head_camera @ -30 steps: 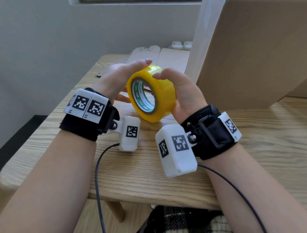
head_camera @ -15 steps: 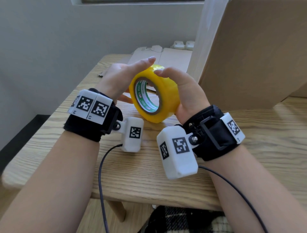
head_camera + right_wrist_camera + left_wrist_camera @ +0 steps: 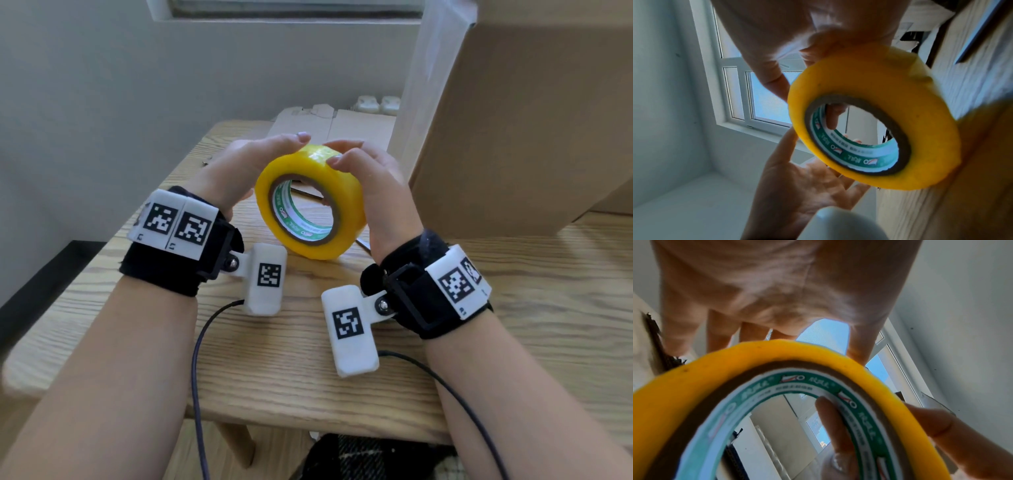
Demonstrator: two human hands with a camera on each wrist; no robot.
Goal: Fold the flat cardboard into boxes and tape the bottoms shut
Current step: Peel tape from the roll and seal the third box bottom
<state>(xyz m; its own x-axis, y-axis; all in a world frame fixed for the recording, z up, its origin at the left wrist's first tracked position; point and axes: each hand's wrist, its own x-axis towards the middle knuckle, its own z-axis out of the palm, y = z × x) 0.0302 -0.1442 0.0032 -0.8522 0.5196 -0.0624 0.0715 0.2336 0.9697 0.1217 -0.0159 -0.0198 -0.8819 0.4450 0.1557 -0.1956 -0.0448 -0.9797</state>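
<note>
A yellow tape roll point(image 3: 310, 171) with a green-printed core is held upright just above the wooden table point(image 3: 513, 308), between both hands. My right hand point(image 3: 375, 178) grips it from the right, thumb on the top surface; the left wrist view shows one finger point(image 3: 835, 426) hooked inside the core of the roll point(image 3: 674, 402). My left hand point(image 3: 260, 161) rests on the left side with its thumb straight along the top. The right wrist view shows the left hand's palm point(image 3: 803, 186) open, its fingers behind the roll point(image 3: 890, 89). A folded cardboard box point(image 3: 513, 120) stands at the right.
Flat cardboard point(image 3: 329, 123) lies at the table's far end, beside two white objects point(image 3: 376, 102). A thin dark object point(image 3: 308, 196) lies on the table behind the roll, mostly hidden. Wrist cables point(image 3: 197, 377) hang over the front edge. A grey wall is on the left.
The roll has been turned so its hole faces me more. The right thumb has slid further over the top surface. Both hands stay in place.
</note>
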